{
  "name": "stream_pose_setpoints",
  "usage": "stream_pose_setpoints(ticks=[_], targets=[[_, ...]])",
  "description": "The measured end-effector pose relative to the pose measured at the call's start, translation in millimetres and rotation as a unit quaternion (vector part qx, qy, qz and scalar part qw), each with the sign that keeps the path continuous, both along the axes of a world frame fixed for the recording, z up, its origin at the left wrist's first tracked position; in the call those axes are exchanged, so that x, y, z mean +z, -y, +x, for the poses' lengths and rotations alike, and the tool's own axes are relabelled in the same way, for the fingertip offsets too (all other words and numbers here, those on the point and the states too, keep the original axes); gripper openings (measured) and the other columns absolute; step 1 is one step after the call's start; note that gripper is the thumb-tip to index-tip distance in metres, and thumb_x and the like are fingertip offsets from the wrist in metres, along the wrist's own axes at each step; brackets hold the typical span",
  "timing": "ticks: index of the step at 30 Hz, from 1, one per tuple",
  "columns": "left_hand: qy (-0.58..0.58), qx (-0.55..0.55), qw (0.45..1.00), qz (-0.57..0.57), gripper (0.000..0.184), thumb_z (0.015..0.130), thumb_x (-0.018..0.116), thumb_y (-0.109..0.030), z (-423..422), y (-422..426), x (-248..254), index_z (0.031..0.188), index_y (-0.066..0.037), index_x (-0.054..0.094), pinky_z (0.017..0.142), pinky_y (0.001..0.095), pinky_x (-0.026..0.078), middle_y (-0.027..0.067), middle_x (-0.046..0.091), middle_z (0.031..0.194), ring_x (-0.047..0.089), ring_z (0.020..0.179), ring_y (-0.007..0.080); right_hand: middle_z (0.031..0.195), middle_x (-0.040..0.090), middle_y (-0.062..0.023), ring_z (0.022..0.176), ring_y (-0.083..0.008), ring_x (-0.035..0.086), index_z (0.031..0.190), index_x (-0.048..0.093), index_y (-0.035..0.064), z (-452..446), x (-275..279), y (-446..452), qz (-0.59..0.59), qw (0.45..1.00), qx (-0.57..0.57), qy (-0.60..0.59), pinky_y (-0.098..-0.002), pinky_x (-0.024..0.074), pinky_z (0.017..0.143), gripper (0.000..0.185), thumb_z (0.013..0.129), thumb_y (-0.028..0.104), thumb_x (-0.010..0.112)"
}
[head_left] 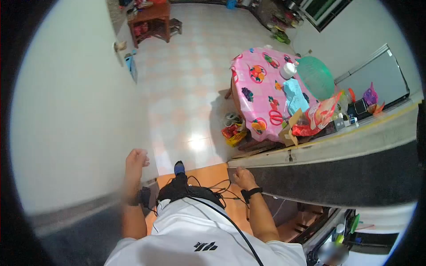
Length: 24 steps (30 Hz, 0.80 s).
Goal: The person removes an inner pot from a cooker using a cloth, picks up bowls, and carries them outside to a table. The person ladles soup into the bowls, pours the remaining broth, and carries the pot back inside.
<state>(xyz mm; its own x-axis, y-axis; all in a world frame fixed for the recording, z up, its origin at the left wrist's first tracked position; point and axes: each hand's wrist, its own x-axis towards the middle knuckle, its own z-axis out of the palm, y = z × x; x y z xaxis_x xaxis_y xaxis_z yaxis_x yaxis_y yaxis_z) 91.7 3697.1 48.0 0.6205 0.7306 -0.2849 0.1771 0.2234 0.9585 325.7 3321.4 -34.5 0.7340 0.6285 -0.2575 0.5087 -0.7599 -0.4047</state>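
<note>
Pink fruit-print tablecloth (261, 99), tiled floor (191, 93), white door (80, 111), left hand (138, 158), right hand (245, 178), each grip curled together

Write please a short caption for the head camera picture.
Left hand by a white door, right hand forward, with a pink-covered table ahead to the right.

You have a way forward along the tiled floor (186, 97), between the white door (80, 111) on your left and the pink-covered table (262, 102) on your right. Bags (235, 133) on the floor crowd the near table leg, and black cables (222, 190) loop close by your legs. Over the tabletop, your hand could pass above the near left part; the cardboard box (291, 128), red-handled scissors (275, 117), blue packet (293, 95) and green mesh basket (316, 77) block the right side
</note>
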Motion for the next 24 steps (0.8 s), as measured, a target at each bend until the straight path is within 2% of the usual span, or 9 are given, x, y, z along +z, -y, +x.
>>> stream_pose_setpoints(ticks=[3,7,10,12,15,17,20,23,24], targets=[[0.008,-0.068,0.998,0.006,0.019,0.094,0.057,-0.022,79.6,-57.8,13.6,0.094,-0.003,0.059,0.070,0.0272,0.049,0.0036,0.059,0.078,0.058,0.075,0.0114,0.095,0.063,-0.0242,0.090,-0.0417,0.060,0.091,0.059,0.0002,40.9,3.3,-14.0,-0.040,0.997,-0.061,-0.004,-0.0473,0.0481,0.078,0.020,0.086,0.020,0.060],[0.034,-0.137,0.990,0.032,0.022,0.094,0.060,-0.025,181.2,-121.6,38.6,0.095,-0.002,0.059,0.069,0.0276,0.049,0.0045,0.061,0.079,0.059,0.074,0.0123,0.093,0.063,-0.0235,0.090,-0.0414,0.061,0.087,0.061,0.0005,81.3,-1.0,-38.1,-0.017,0.992,-0.124,-0.027,-0.0467,0.0486,0.077,0.020,0.085,0.021,0.059],[0.025,-0.164,0.986,0.032,0.020,0.096,0.060,-0.027,245.7,-161.1,37.2,0.094,-0.007,0.058,0.069,0.0259,0.050,-0.0004,0.057,0.079,0.056,0.073,0.0088,0.094,0.064,-0.0238,0.089,-0.0414,0.062,0.086,0.062,-0.0001,112.3,-1.1,-70.3,-0.040,0.989,-0.127,-0.060,-0.0476,0.0486,0.077,0.021,0.085,0.021,0.059],[0.026,-0.159,0.987,0.027,0.019,0.096,0.060,-0.026,279.3,-182.7,26.6,0.094,-0.007,0.058,0.068,0.0261,0.050,-0.0002,0.058,0.079,0.056,0.073,0.0088,0.097,0.065,-0.0249,0.090,-0.0409,0.062,0.087,0.065,-0.0007,141.8,-14.6,-93.6,-0.028,0.990,-0.106,-0.093,-0.0502,0.0483,0.079,0.022,0.085,0.021,0.060],[0.017,-0.137,0.990,0.006,0.017,0.096,0.060,-0.024,325.4,-213.9,7.0,0.093,-0.007,0.058,0.067,0.0261,0.050,-0.0001,0.058,0.078,0.056,0.072,0.0089,0.098,0.064,-0.0258,0.090,-0.0419,0.062,0.091,0.066,0.0002,214.0,-35.6,-138.0,0.079,0.990,-0.068,-0.096,-0.0494,0.0483,0.080,0.022,0.085,0.020,0.059],[-0.002,-0.119,0.993,-0.002,0.017,0.096,0.060,-0.024,352.4,-244.3,-6.6,0.093,-0.007,0.058,0.067,0.0260,0.050,0.0000,0.057,0.078,0.056,0.071,0.0092,0.095,0.063,-0.0269,0.089,-0.0431,0.061,0.092,0.063,-0.0005,282.7,-24.3,-188.7,0.085,0.990,-0.058,-0.093,-0.0484,0.0482,0.077,0.021,0.085,0.019,0.058],[-0.033,-0.064,0.997,0.017,0.023,0.095,0.061,-0.030,390.8,-277.3,13.4,0.096,-0.007,0.058,0.065,0.0264,0.048,0.0015,0.058,0.077,0.057,0.072,0.0111,0.089,0.061,-0.0271,0.086,-0.0437,0.061,0.094,0.058,-0.0019,377.6,1.3,-262.6,0.086,0.990,-0.022,-0.110,-0.0481,0.0482,0.075,0.020,0.083,0.015,0.058],[0.031,0.007,0.999,0.024,0.027,0.095,0.059,-0.033,425.2,-315.5,27.7,0.097,-0.006,0.059,0.064,0.0266,0.048,0.0021,0.058,0.079,0.057,0.073,0.0120,0.088,0.061,-0.0264,0.085,-0.0444,0.060,0.094,0.058,-0.0012,476.6,36.9,-344.0,0.180,0.975,0.063,-0.112,-0.0481,0.0478,0.075,0.018,0.083,0.014,0.057],[0.016,0.026,0.999,0.023,0.028,0.095,0.059,-0.034,436.2,-325.2,33.3,0.096,-0.006,0.059,0.064,0.0267,0.048,0.0024,0.058,0.080,0.057,0.073,0.0124,0.089,0.061,-0.0255,0.087,-0.0442,0.060,0.092,0.058,-0.0006,505.6,33.7,-366.5,0.175,0.975,0.046,-0.126,-0.0479,0.0475,0.075,0.016,0.084,0.013,0.056]])
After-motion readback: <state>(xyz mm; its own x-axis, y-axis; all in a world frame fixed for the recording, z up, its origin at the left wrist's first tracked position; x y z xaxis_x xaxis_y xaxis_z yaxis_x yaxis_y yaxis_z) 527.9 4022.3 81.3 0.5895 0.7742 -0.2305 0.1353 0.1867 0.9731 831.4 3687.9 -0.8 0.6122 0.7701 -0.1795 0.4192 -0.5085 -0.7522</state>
